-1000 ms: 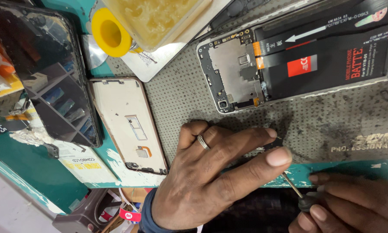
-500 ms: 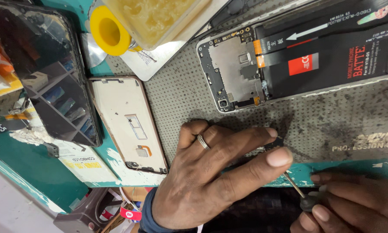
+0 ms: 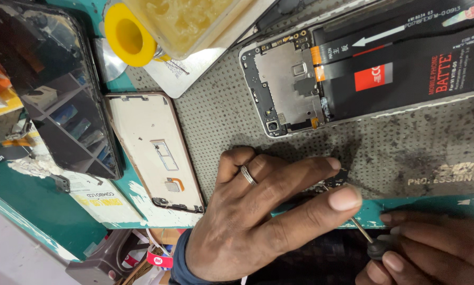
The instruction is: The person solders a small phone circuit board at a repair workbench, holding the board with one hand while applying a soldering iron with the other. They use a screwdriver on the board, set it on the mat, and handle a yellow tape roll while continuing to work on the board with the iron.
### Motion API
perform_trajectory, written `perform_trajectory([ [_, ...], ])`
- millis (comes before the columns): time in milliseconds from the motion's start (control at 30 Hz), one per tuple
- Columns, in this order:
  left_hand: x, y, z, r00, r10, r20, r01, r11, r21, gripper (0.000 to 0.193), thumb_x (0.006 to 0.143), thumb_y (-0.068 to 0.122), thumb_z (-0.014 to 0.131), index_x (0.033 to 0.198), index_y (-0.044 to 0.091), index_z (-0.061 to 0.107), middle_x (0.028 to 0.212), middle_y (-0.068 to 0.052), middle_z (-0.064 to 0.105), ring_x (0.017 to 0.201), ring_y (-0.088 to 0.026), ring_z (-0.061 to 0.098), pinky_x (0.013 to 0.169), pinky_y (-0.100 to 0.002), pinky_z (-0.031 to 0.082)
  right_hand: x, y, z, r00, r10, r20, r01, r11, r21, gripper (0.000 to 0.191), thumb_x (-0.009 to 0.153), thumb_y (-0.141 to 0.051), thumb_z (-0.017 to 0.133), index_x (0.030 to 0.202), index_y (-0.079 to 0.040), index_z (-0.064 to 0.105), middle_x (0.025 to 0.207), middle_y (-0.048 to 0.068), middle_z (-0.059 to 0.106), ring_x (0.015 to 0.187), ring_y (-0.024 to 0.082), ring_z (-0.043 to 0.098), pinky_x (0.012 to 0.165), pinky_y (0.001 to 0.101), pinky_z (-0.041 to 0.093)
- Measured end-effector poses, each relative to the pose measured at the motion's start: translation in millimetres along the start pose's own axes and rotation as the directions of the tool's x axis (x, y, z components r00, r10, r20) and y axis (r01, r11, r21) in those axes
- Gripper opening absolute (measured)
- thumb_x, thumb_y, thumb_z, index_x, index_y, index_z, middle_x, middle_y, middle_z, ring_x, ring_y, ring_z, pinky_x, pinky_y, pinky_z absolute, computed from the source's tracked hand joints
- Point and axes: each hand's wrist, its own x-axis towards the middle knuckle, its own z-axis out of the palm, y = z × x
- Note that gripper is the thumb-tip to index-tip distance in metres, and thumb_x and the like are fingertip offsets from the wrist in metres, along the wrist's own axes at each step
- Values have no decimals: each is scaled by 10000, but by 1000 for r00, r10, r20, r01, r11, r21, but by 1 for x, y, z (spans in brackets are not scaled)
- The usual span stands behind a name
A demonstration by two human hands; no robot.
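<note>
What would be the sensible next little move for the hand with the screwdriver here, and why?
Probably a slow turn of the thin metal-shafted screwdriver. Its tip appears to meet the small dark circuit part that the left hand pins to the grey perforated mat, while the right hand grips the handle. I cannot see a screw head.

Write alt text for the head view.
A left hand pins a small dark part to a grey perforated mat while the right hand works a thin screwdriver at it. Above lies an opened phone showing its battery.
</note>
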Motion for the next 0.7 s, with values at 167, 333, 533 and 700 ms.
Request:
perform_trajectory([
  [167,-1,0,0,1000,-4,12,4,1000,12,383,1056,170,646,1422,229,552,1358,-17,658,1051,-138,648,1017,-341,374,5,5,5,999,-46,-25,47,999,22,333,926,-299,767,1137,-146,560,961,18,662,905,176,728,849,451,623],
  [333,-2,1,2,1000,-22,7,22,1000,10,391,1061,183,663,1431,241,550,1369,-5,655,1046,-130,639,1025,-341,375,-3,13,2,993,-115,-20,115,993,-6,361,943,-301,769,1169,-130,545,960,9,656,907,161,716,835,453,623],
  [533,-3,0,2,1000,-4,12,4,1000,17,397,1054,196,671,1428,234,545,1370,-15,654,1046,-137,648,1007,-344,382,-12,15,3,973,-228,14,229,973,-43,432,974,-370,801,1198,-106,542,974,18,657,905,166,711,835,449,624],
  [700,-4,3,4,999,-40,-5,40,999,8,406,1042,211,695,1423,246,558,1361,-2,659,1034,-128,644,1017,-340,385,-12,16,4,993,-120,13,119,992,31,348,939,-284,753,1187,-152,547,978,23,664,901,168,727,848,459,624],
])
